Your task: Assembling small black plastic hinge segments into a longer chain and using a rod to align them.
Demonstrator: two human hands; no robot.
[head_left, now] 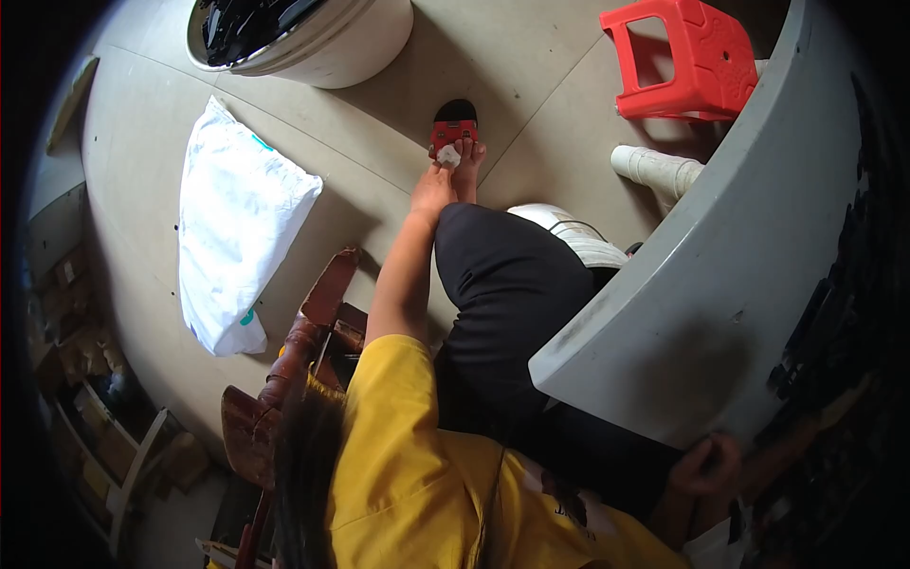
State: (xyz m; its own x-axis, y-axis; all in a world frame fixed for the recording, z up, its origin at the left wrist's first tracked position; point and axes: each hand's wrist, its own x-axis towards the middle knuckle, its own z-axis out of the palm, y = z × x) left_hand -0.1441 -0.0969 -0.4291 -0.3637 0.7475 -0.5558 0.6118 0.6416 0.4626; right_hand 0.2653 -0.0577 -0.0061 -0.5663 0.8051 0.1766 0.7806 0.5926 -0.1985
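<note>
My left arm reaches down to my foot (465, 180), which wears a red and black sandal (456, 126). At the toes, my left hand (433, 192) is closed on a small crumpled white wad (448, 156), perhaps tissue, pressed against the sandal's strap. The fingertips are partly hidden by the wad. My right hand (707, 464) is curled beside the near edge of the grey table (654, 313), close to my lap. Whether anything lies inside its folded fingers cannot be made out.
A white bucket (365, 47) holding glossy black pieces stands at the far side. On the floor at left lies a white sack (242, 218). A red plastic stool (697, 62) is at far right, near a white pipe (656, 171). A brown wooden chair (289, 365) is beside me.
</note>
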